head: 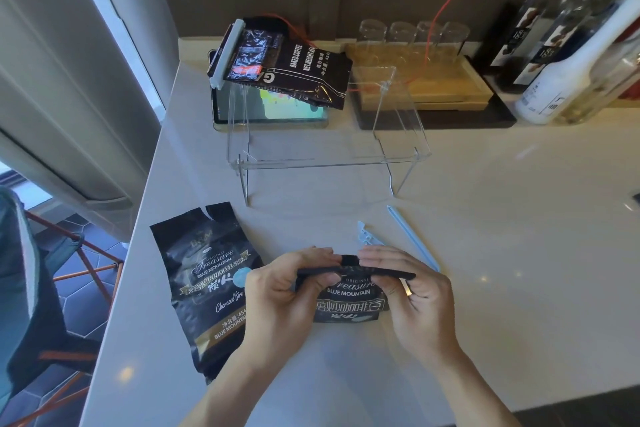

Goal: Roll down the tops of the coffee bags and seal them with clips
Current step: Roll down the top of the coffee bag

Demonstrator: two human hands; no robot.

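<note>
Nearest the front edge of the white counter (502, 253), both hands grip one black coffee bag (349, 302) by its top. The left hand (277, 291) and the right hand (415, 291) sit side by side, fingers curled over the folded top edge and thumbs pressed against the printed front, so the top forms a flat dark roll between them. "Blue Mountain" reads on the front of this bag.

Just to the left, touching the left hand, a second coffee bag (204, 288) of the same make lies flat near the counter's left edge, its torn top unrolled and pointing away.

Just beyond the right hand lie light blue clips: one short clip (367, 234) and one long slim clip (410, 236) running diagonally. Whether these are two clips or parts of one, I cannot tell.

Farther back stands one clear acrylic stand (329, 149). A third coffee bag (287, 69) rests tilted on its left part, with a white sealing clip (227, 52) clamped across its end. Under it lies a tablet (273, 114) with a lit screen.

Along the back edge sits a wooden tray (450, 87) holding four upturned clear glasses (414, 38), and several bottles (568, 55) crowd the back right corner.
</note>
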